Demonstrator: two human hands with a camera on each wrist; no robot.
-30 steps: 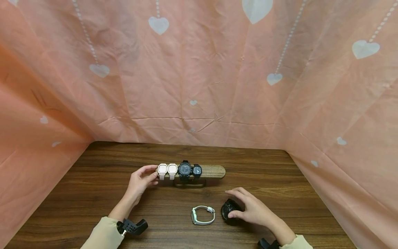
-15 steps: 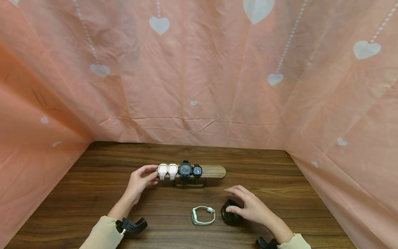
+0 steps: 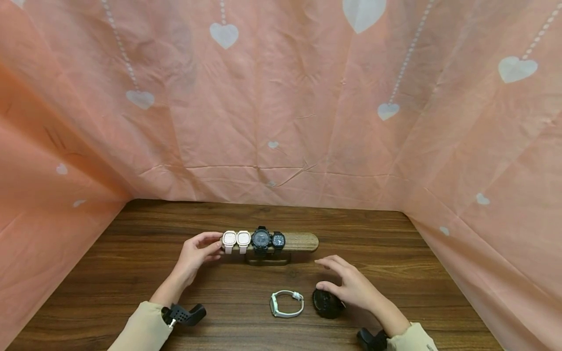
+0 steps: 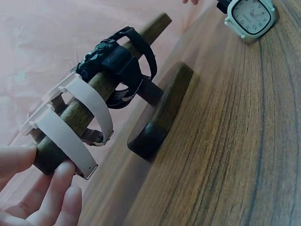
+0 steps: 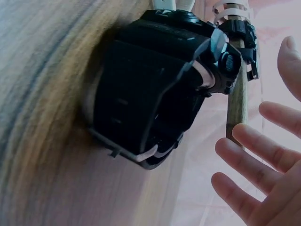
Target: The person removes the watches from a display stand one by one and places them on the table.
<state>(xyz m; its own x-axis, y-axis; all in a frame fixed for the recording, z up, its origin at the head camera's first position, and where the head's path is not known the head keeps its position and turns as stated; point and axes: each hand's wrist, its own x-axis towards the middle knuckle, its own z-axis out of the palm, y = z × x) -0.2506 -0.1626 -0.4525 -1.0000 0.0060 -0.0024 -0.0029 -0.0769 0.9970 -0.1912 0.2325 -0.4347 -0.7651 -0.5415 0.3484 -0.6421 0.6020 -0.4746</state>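
Observation:
My left hand (image 3: 193,256) pinches the left end of a wooden watch stand (image 3: 303,242), thumb and fingertips on the bar. Two pale pink watches (image 3: 229,238) sit side by side on it, nearest that hand. Beside them are a large black watch (image 3: 261,239) and a smaller black watch (image 3: 278,240). My right hand (image 3: 353,287) hovers just beyond another black watch (image 3: 328,304) lying on the table. In the right wrist view its spread fingers (image 5: 254,165) are apart from that watch's strap (image 5: 136,84).
A white watch (image 3: 274,304) lies on its side on the wooden table (image 3: 228,326), left of the loose black watch. The stand's right end carries no watch. A pink curtain with hearts (image 3: 281,122) hangs behind and at both sides.
My right hand has come off the loose black watch, moving slightly up and away. That watch now lies flatter on the table. My left hand keeps its grip on the stand.

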